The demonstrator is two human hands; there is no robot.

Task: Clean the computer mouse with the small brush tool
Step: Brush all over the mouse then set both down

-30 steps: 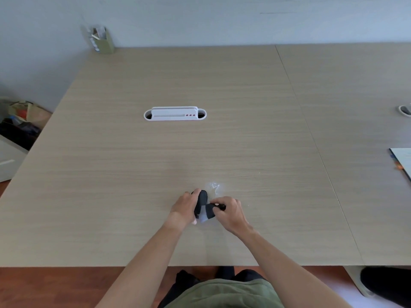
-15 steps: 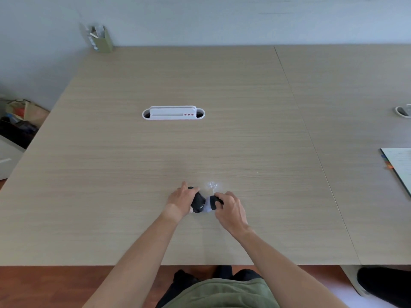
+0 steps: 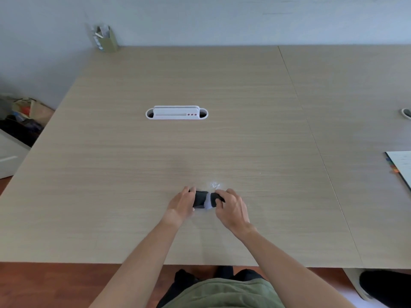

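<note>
Both hands have drifted slightly leftward; my left hand (image 3: 182, 204) clasps the mouse (image 3: 200, 200) near the table's (image 3: 111, 196) front edge, my right hand (image 3: 232, 208) pinches the brush tool (image 3: 212, 200) against it. I judge cleaning midway. Farther off sits a white cable port (image 3: 176, 112).

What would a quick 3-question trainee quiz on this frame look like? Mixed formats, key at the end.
1. True or false: the left hand is touching the dark mouse.
2. The white cable port set into the table sits: A) beyond the hands, toward the wall; B) between the hands and the person; C) off the table.
3. Fill in: the olive holder stands at the table's far ____ corner.

Key: 1 true; 2 A; 3 left. The right hand is closed at the mouse's other end, around something dark and a pale piece; the brush itself cannot be made out.
</note>
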